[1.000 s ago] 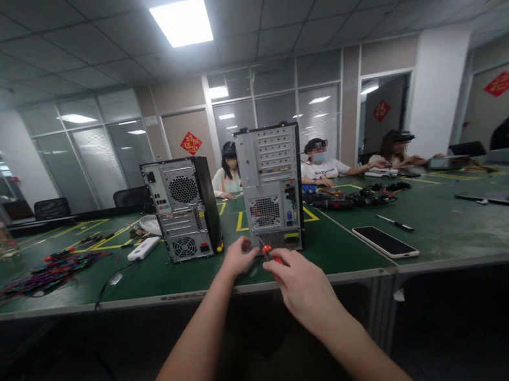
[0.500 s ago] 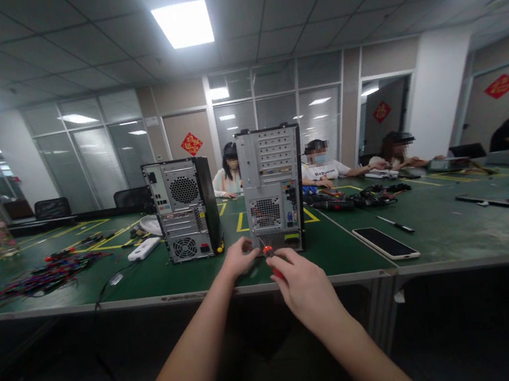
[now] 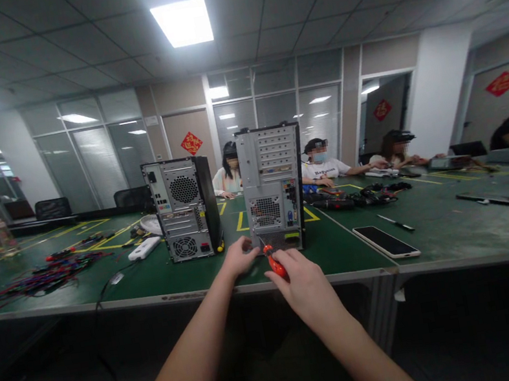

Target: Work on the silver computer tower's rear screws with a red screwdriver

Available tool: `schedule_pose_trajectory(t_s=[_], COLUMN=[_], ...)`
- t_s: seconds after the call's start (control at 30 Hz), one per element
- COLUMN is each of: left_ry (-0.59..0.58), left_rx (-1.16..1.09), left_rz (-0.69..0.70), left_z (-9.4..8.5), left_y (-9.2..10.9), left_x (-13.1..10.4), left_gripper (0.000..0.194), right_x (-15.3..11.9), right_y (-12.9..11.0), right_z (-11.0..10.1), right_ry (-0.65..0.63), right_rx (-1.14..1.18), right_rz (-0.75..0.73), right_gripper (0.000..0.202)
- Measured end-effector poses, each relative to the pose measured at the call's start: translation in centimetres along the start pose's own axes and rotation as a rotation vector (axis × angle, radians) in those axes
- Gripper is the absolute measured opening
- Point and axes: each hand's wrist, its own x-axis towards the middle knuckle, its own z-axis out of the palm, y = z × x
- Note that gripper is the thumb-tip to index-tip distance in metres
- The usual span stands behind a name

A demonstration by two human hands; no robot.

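A tall computer tower (image 3: pixel 260 179) stands upright on the green table, its back panel with slots, ports and a vent facing me. My right hand (image 3: pixel 296 275) is closed on a red screwdriver (image 3: pixel 276 265), whose shaft points up at the lower left part of that panel. Just left of the screwdriver's tip, my left hand (image 3: pixel 240 256) is at the tower's lower left edge with bent fingers; whether anything is between them is hidden. A shorter tower (image 3: pixel 179 197) stands to the left, its back also towards me.
A phone (image 3: pixel 386 241) and a thin pen-like tool (image 3: pixel 395 223) lie on the right. Black cables (image 3: pixel 359 197) are behind them. Coloured wires (image 3: pixel 48 278) and a white power strip (image 3: pixel 144 249) lie left. Several people sit across the table.
My right hand's fingers have shifted on the screwdriver, and more of its red handle shows. My left hand has stayed in place.
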Motion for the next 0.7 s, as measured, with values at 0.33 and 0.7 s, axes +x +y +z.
schedule_pose_trajectory(t_s=[0.33, 0.7], left_ry=[0.002, 0.003], left_rx=[0.009, 0.007], left_rz=[-0.007, -0.015], left_z=[-0.2, -0.27], left_y=[0.5, 0.68], left_x=[-0.13, -0.17], left_gripper=[0.026, 0.025], right_x=[-0.13, -0.1], right_y=[0.24, 0.33], right_z=[0.29, 0.18], right_ry=[-0.017, -0.009], right_rx=[-0.03, -0.141], right_rz=[-0.124, -0.159], right_gripper=[0.026, 0.027])
